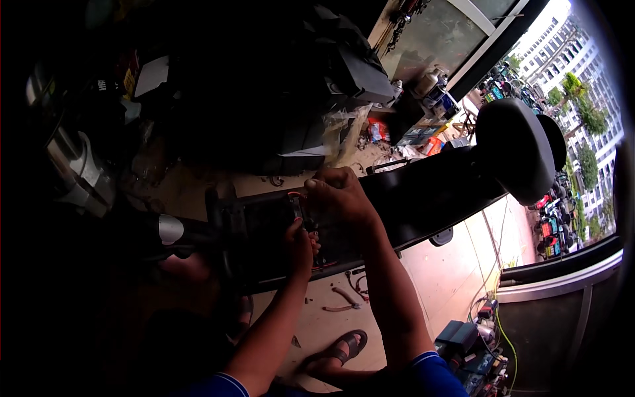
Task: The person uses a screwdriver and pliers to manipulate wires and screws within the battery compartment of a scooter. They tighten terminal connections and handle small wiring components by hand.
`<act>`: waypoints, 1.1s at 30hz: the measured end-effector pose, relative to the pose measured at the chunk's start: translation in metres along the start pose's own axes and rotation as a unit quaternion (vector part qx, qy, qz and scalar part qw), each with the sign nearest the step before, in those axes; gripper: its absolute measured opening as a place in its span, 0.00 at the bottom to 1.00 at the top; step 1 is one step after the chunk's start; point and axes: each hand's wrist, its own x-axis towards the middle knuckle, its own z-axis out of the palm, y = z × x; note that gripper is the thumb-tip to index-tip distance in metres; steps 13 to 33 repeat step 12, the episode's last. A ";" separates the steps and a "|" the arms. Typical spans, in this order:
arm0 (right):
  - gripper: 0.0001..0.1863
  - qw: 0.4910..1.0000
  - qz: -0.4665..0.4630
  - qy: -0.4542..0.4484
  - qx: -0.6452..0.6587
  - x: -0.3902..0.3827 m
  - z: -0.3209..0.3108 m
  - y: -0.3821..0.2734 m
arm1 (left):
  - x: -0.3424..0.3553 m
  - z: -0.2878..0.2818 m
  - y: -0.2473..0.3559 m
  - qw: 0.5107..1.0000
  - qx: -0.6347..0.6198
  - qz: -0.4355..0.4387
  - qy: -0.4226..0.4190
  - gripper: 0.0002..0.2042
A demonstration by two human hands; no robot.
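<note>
A dark electric scooter lies across the view, its long body (423, 182) running up to a black padded seat (516, 152). Over an open, shadowed compartment (254, 245) in its body, my left hand (301, 243) is closed, thumb up, beside small parts and a bit of red; what it grips is too dark to make out. Just above and to the right, my right hand (340, 196) is curled with thumb and fingers pressed together. A thin reddish wire (295, 194) shows beside its fingers; whether they hold it is unclear.
Pliers (342, 301) with reddish handles lie on the tiled floor near my sandalled foot (347, 345). Tools and cables (473, 351) are piled at lower right. Boxes and bags (423, 126) stand beyond the scooter. A doorway opens outdoors on the right. Deep shadow covers the left.
</note>
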 end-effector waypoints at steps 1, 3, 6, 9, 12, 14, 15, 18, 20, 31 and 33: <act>0.21 0.999 -0.016 0.046 -0.008 0.001 0.001 0.006 | -0.002 0.002 0.001 1.000 0.009 -0.001 -0.001 0.13; 0.21 0.985 -0.067 0.157 -0.021 0.000 0.006 0.021 | -0.002 0.003 -0.002 1.000 0.027 -0.013 0.000 0.13; 0.21 0.957 -0.101 0.272 -0.016 -0.004 0.030 0.026 | -0.008 0.002 0.002 1.000 0.018 0.004 -0.007 0.14; 0.20 0.886 -0.152 0.436 -0.049 -0.010 0.052 0.024 | -0.020 0.006 0.017 0.994 0.105 0.033 -0.016 0.29; 0.19 0.842 -0.214 0.488 -0.085 -0.004 0.065 0.031 | -0.039 -0.030 -0.020 0.986 0.142 0.079 -0.025 0.29; 0.19 0.842 -0.214 0.488 -0.085 -0.004 0.065 0.031 | -0.039 -0.030 -0.020 0.986 0.142 0.079 -0.025 0.29; 0.19 0.842 -0.214 0.488 -0.085 -0.004 0.065 0.031 | -0.039 -0.030 -0.020 0.986 0.142 0.079 -0.025 0.29; 0.19 0.842 -0.214 0.488 -0.085 -0.004 0.065 0.031 | -0.039 -0.030 -0.020 0.986 0.142 0.079 -0.025 0.29; 0.19 0.842 -0.214 0.488 -0.085 -0.004 0.065 0.031 | -0.039 -0.030 -0.020 0.986 0.142 0.079 -0.025 0.29; 0.19 0.842 -0.214 0.488 -0.085 -0.004 0.065 0.031 | -0.039 -0.030 -0.020 0.986 0.142 0.079 -0.025 0.29; 0.19 0.842 -0.214 0.488 -0.085 -0.004 0.065 0.031 | -0.039 -0.030 -0.020 0.986 0.142 0.079 -0.025 0.29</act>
